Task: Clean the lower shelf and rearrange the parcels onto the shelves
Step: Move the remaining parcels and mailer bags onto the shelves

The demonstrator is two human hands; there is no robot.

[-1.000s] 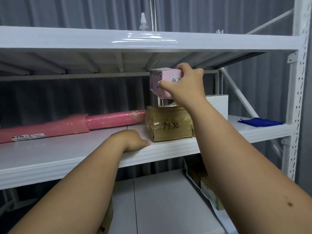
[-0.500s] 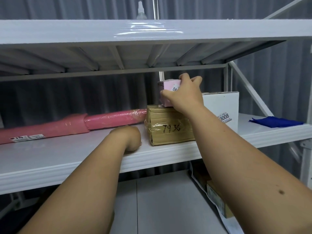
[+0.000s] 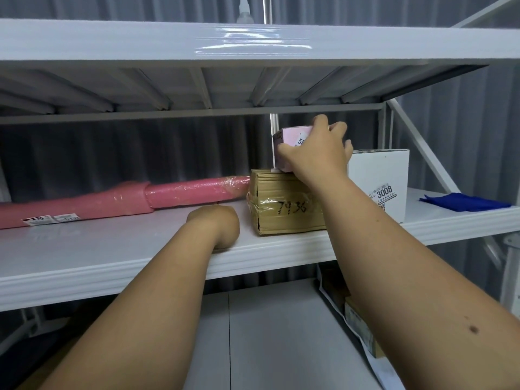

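My right hand (image 3: 318, 153) grips a small pink box (image 3: 289, 137) that sits on top of a brown taped carton (image 3: 284, 209) marked 7936, on the middle shelf (image 3: 112, 249). A white carton (image 3: 380, 175) labelled 3008 stands just right of them. My left hand (image 3: 218, 225) rests on the middle shelf's front part, left of the brown carton, its fingers curled under and holding nothing. A long pink wrapped roll (image 3: 121, 199) lies along the shelf to the left, its end touching the brown carton.
A blue cloth (image 3: 467, 202) lies at the shelf's right end. The upper shelf (image 3: 197, 43) hangs close overhead. On the lower shelf (image 3: 267, 333) at the right sit parcels (image 3: 360, 325) on white paper. A white upright and diagonal brace stand at right.
My right hand lowered the pink box from mid-air onto the brown carton. My left hand slid slightly back on the shelf and its fingers curled in. The view moved closer.
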